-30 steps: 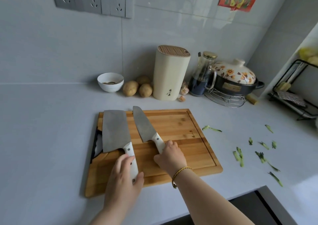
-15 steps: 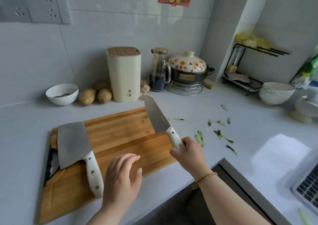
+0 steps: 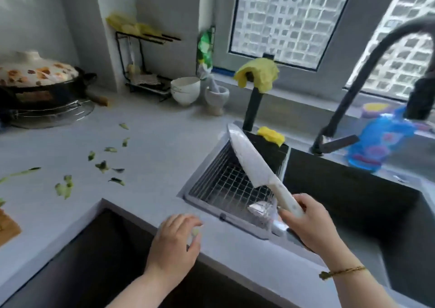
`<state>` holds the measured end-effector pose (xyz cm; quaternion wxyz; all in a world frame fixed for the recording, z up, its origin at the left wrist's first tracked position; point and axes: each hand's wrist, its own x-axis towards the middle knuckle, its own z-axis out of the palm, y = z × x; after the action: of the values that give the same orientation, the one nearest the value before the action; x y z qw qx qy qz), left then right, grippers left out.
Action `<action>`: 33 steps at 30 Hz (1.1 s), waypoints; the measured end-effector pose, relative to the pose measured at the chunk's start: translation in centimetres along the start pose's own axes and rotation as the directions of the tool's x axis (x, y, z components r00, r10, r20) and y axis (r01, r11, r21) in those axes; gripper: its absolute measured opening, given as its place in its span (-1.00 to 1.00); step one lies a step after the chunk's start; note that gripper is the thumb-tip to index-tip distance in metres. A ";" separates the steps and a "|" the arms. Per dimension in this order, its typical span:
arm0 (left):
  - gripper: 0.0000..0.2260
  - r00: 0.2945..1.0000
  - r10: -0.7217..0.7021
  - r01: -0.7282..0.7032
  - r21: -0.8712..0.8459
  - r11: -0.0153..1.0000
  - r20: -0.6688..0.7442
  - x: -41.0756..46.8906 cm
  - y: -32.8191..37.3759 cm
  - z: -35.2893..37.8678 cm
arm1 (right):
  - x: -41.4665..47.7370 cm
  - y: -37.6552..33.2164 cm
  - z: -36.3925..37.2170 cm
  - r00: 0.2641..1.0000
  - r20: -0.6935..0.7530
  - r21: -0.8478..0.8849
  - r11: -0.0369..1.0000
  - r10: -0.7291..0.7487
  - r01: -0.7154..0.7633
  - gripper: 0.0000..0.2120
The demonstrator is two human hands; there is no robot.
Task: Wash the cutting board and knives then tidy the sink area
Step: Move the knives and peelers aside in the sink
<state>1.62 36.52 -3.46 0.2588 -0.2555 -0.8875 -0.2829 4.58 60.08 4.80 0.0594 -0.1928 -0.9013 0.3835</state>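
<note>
1 knife (image 3: 251, 164) is gripped by its white handle in the right hand (image 3: 308, 223), the fingers curled round it. The blade is tilted up and away toward the left and is held above the wire drain basket (image 3: 221, 187), which is set into the counter (image 3: 153, 143) just beside the dark sink (image 3: 341, 190). The left hand (image 3: 175, 244) is held relaxed over the counter's front edge, fingers loosely bent and closed on nothing. Only 1 corner of the wooden cutting board (image 3: 7, 225) is seen, at the far left edge, well apart from the sink. Green vegetable scraps (image 3: 102, 166) are scattered over the counter between board and basket. A black faucet (image 3: 367, 72) is arched over the sink, and a blue bottle (image 3: 376, 143) is stood near its base. A yellow sponge (image 3: 270, 135) is placed at the basket's far end. Stacked white bowls (image 3: 186, 90) and a floral-lidded pot (image 3: 35, 72) are set near the wall.
</note>
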 end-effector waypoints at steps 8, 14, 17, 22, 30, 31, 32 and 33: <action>-0.71 0.947 -0.106 0.110 0.004 0.994 0.304 4.2 8.5 11.4 | 2.8 14.2 -9.3 0.967 -0.097 0.005 0.972 0.236 -0.237 -0.88; -0.70 0.923 -0.174 0.146 0.106 0.984 0.342 4.7 9.1 13.2 | 6.6 21.7 -10.5 0.945 0.173 -0.236 0.943 0.277 -0.233 -0.83; -0.71 0.934 -0.182 0.148 0.130 0.980 0.308 4.6 8.8 13.5 | 8.8 23.8 -9.2 0.911 0.339 -0.409 0.909 0.235 -0.082 -0.78; -0.70 0.951 -0.177 0.138 0.164 0.977 0.253 4.4 8.5 14.1 | 11.6 24.3 -4.2 0.806 0.576 -0.467 0.863 0.134 0.190 -0.84; -0.70 0.944 -0.184 0.144 0.159 0.977 0.273 4.1 8.2 14.4 | 13.5 25.4 1.3 0.755 0.653 -0.449 0.835 0.063 0.318 -0.68; -0.70 0.944 -0.184 0.144 0.160 0.977 0.274 4.1 8.2 14.4 | 13.7 25.7 1.7 0.739 0.670 -0.456 0.822 0.064 0.342 -0.66; -0.71 0.943 -0.188 0.148 0.158 0.976 0.273 4.1 8.1 14.6 | 13.9 26.0 2.3 0.719 0.691 -0.470 0.798 0.067 0.377 -0.64; -0.71 0.943 -0.188 0.149 0.158 0.976 0.273 4.1 8.1 14.6 | 13.9 26.3 2.6 0.701 0.708 -0.491 0.770 0.080 0.408 -0.62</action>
<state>-1.13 52.72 -8.29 0.1191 -0.1987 -0.9513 -0.2035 -0.92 80.39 -16.37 -0.3128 0.0436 -0.9431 0.1042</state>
